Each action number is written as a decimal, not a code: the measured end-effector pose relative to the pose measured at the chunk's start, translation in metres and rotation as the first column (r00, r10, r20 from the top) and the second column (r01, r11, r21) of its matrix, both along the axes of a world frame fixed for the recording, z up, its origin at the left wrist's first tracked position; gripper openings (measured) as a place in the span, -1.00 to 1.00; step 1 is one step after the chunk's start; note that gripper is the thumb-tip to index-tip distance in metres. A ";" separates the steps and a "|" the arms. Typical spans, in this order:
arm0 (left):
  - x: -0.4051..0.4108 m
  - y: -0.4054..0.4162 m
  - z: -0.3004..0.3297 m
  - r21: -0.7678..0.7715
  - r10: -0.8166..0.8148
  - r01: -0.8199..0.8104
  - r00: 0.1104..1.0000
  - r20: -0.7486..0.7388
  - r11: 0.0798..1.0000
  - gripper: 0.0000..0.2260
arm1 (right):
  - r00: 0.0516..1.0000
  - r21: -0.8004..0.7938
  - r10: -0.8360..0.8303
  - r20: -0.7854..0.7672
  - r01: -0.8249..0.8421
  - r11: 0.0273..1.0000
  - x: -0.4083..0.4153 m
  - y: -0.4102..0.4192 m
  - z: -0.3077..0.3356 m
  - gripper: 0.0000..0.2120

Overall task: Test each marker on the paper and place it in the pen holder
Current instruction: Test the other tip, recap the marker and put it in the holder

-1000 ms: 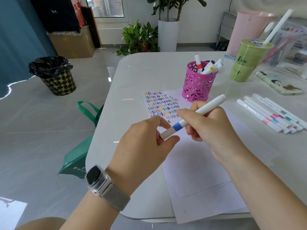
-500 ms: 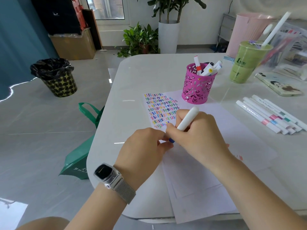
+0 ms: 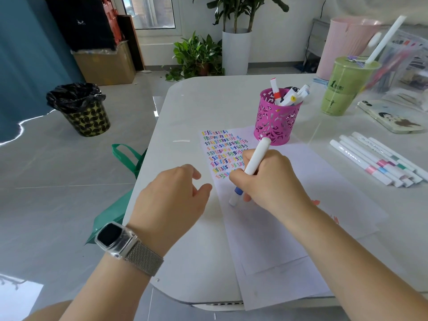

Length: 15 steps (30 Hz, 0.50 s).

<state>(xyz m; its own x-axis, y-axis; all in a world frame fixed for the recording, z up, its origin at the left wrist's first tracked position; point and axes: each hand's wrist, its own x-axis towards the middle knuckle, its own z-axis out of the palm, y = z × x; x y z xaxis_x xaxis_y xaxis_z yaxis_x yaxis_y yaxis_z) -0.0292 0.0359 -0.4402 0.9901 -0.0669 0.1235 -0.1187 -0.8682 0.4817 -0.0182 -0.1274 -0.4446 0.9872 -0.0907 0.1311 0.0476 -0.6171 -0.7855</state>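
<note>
My right hand (image 3: pixel 271 181) grips a white marker (image 3: pixel 256 158) with a blue band, held slanted, its lower white end touching the paper (image 3: pixel 266 228) just below rows of coloured squiggles (image 3: pixel 222 151). My left hand (image 3: pixel 171 198) hovers just left of the paper with fingers loosely curled and nothing visible in it. The pink cut-out pen holder (image 3: pixel 273 121) stands at the paper's far edge with several markers in it. More white markers (image 3: pixel 375 161) lie side by side on the table to the right.
A green drink cup with a straw (image 3: pixel 340 89) and a phone (image 3: pixel 391 117) sit at the back right of the white table (image 3: pixel 196 107). On the floor to the left are a green bag (image 3: pixel 125 158) and a lined bin (image 3: pixel 81 110).
My left hand has let go of the marker's lower end and moved left. My right hand has tipped the marker upright and lowered its end onto the paper.
</note>
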 end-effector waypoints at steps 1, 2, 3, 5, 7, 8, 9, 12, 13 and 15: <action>0.000 -0.001 0.000 -0.006 0.004 -0.004 1.000 0.001 1.000 -0.73 | 1.000 0.019 0.002 -0.021 -0.002 1.000 0.000 -0.001 0.001 -0.66; 0.001 -0.002 0.001 -0.010 0.006 -0.006 1.000 0.005 1.000 -0.73 | 0.999 0.042 0.002 -0.039 0.000 0.999 -0.001 -0.002 0.000 -0.66; 0.001 -0.002 0.001 -0.015 0.006 -0.006 1.000 0.011 1.000 -0.74 | 0.998 0.067 0.000 -0.059 0.004 0.998 -0.001 -0.002 0.000 -0.67; 0.000 -0.002 0.002 -0.018 0.004 -0.004 1.000 0.023 1.000 -0.73 | 0.996 0.105 -0.006 -0.086 0.015 0.994 -0.004 -0.003 0.000 -0.67; 0.000 -0.002 0.001 -0.017 0.001 -0.001 1.000 0.016 1.000 -0.73 | 0.997 0.121 -0.009 -0.082 0.019 0.992 -0.006 -0.004 -0.001 -0.68; 0.000 -0.002 0.002 -0.027 -0.009 0.009 1.000 0.001 1.000 -0.73 | 0.997 0.124 -0.011 -0.072 0.020 0.992 -0.007 -0.004 -0.001 -0.69; 0.000 -0.002 0.003 -0.048 -0.028 0.026 0.999 -0.022 0.998 -0.73 | 0.998 0.121 -0.015 -0.061 0.023 0.992 -0.009 -0.004 -0.001 -0.70; -0.003 -0.004 0.005 -0.138 -0.145 0.125 0.978 -0.150 0.983 -0.78 | 0.999 0.075 -0.041 -0.005 0.042 0.996 -0.013 -0.004 -0.004 -0.71; -0.004 -0.005 0.006 -0.161 -0.191 0.161 0.962 -0.195 0.974 -0.78 | 0.999 0.091 -0.053 0.006 0.052 0.994 -0.014 -0.003 -0.002 -0.72; -0.009 -0.009 0.006 -0.193 -0.269 0.226 0.933 -0.239 0.955 -0.80 | 0.999 0.244 -0.048 -0.011 0.049 0.969 -0.016 -0.003 0.004 -0.71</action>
<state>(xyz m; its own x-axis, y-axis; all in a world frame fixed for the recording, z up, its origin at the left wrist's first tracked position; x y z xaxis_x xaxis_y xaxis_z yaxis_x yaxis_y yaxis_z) -0.0382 0.0267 -0.4345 0.9434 -0.3142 -0.1059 -0.1719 -0.7365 0.6542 -0.0341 -0.1300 -0.4409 0.9814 -0.1674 0.0941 0.0178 -0.4082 -0.9127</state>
